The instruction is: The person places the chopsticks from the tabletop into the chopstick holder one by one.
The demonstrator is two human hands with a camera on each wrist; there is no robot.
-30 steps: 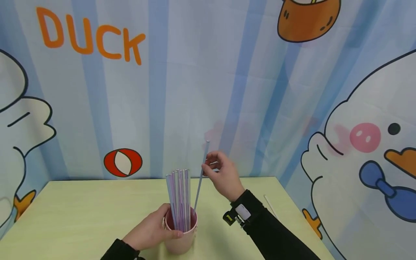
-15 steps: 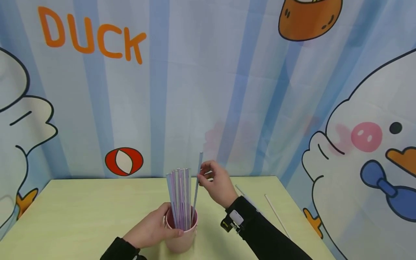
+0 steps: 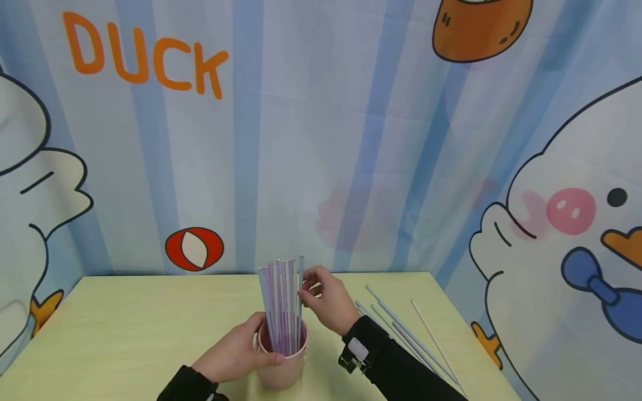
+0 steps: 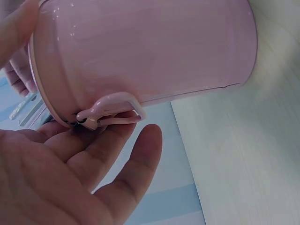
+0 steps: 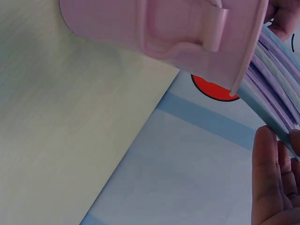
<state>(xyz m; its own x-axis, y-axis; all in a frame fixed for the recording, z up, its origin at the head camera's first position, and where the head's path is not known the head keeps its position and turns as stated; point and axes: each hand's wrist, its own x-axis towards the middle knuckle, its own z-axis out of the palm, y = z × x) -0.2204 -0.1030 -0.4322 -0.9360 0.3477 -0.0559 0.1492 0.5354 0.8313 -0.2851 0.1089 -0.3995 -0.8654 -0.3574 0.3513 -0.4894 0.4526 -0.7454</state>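
Note:
A small pink pail (image 3: 282,374) stands upright on the table with several purple, clear and bluish straws (image 3: 281,303) in it. My left hand (image 3: 233,348) grips the pail at its rim, thumb over the near side. In the left wrist view, its fingers reach round beside a pink loop (image 4: 115,107) on the pail's wall. My right hand (image 3: 328,298) pinches a blue straw (image 3: 301,270) between thumb and fingers at the right side of the bunch. Seen from the right wrist, that straw's lower part goes inside the rim of the pail (image 5: 187,42).
Several loose straws (image 3: 386,306) lie on the pale yellow table (image 3: 165,323) to the right, partly under the right forearm. One white straw (image 3: 426,326) lies farthest right. Behind the table hangs a striped blue curtain (image 3: 296,139) with duck drawings.
My right hand has moved down and left, lowering the blue straw into the pail beside the others. More loose straws show past the right forearm. The left hand keeps its grip on the pail.

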